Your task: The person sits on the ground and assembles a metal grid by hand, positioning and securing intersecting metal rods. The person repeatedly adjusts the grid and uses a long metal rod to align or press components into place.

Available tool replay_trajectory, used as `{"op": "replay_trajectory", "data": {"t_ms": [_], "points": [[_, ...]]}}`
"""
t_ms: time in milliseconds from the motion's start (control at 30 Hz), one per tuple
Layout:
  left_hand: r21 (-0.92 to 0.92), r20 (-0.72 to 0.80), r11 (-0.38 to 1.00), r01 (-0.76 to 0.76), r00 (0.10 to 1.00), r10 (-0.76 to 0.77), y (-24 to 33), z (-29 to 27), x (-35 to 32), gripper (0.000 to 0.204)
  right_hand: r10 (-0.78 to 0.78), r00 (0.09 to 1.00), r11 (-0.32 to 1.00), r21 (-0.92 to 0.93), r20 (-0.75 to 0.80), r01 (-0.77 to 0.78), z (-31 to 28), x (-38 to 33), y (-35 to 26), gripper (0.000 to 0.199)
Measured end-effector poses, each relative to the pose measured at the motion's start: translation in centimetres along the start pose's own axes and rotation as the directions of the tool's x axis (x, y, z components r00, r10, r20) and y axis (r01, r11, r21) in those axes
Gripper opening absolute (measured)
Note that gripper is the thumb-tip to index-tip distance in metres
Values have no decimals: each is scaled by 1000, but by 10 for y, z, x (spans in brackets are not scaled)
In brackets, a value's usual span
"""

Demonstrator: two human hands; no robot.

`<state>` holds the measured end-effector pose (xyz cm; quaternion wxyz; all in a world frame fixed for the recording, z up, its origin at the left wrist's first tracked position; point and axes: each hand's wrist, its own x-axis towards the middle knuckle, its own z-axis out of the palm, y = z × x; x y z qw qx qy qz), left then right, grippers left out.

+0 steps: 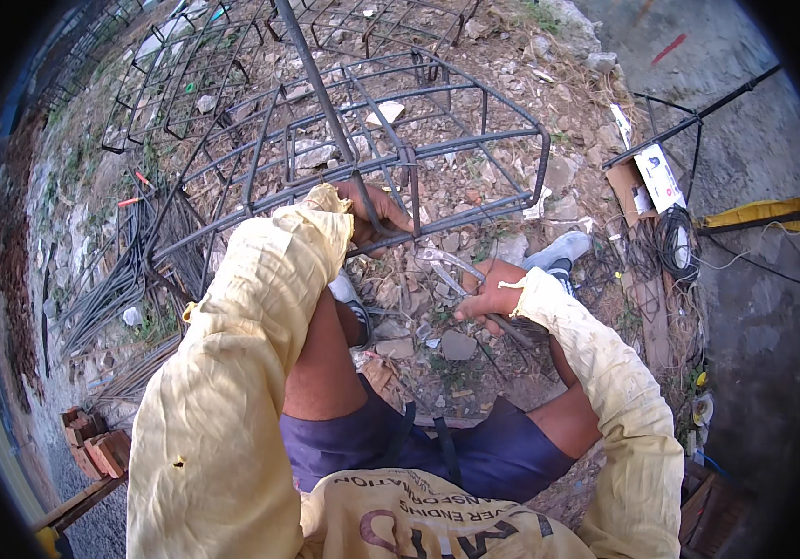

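A steel rebar cage [484, 138] of long bars and bent stirrups stretches in front of me. My left hand [379, 214] is at its near edge, fingers closed around the bars where a stirrup meets the long rods; the bars partly hide the fingers. My right hand [495, 291] grips a pair of metal pincers [433, 255] by the handles. Their jaws point up and left, just below the near bar and a little apart from my left hand. Thin dark wires [528, 334] show beneath my right hand; whether it holds them too, I cannot tell.
More rebar frames [190, 79] lie at the far left. Loose steel rods [116, 270] are heaped on the left, with bricks [97, 447] nearer. Stones and rubble cover the ground. On the right are a coil of black wire [675, 244], a white box [661, 177] and yellow cloth [768, 212].
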<state>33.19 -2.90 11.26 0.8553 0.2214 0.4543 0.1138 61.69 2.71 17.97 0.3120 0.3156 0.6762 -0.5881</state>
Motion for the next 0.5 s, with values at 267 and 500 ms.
{"op": "replay_trajectory", "data": {"t_ms": [267, 500], "points": [[258, 24, 954, -151, 988, 150, -1, 5, -11, 15, -343, 679, 710, -653, -649, -264, 66, -21, -3, 61], [14, -5, 1000, -15, 1000, 15, 0, 2, -2, 19, -327, 674, 520, -722, -663, -457, 84, -23, 20, 71]]}}
